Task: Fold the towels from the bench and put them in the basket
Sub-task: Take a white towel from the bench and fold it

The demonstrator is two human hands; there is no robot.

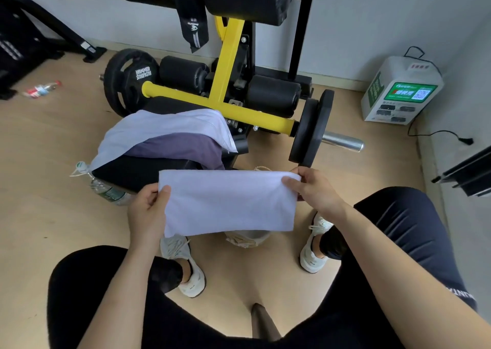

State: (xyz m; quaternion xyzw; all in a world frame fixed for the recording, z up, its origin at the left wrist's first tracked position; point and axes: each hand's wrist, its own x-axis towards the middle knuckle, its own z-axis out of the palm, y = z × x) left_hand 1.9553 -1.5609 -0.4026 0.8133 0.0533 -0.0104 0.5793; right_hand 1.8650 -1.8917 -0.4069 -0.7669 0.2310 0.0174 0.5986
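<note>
I get a bright, even view under soft diffuse light, with only faint shadows on the wooden floor [39,176]. The white towel [228,202] at centre is sharp. The wide lens bows the wall [372,16] at the edges. The water bottle [42,89] at far left is smeared; the steel bar [342,140] carries a mild glint.

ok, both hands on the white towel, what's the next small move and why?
Probably bring the right hand across to meet the left hand, folding the white towel in half. Each hand pinches an upper corner, and the towel hangs spread wide in the air between them, which looks too broad to put away as it is.
</note>
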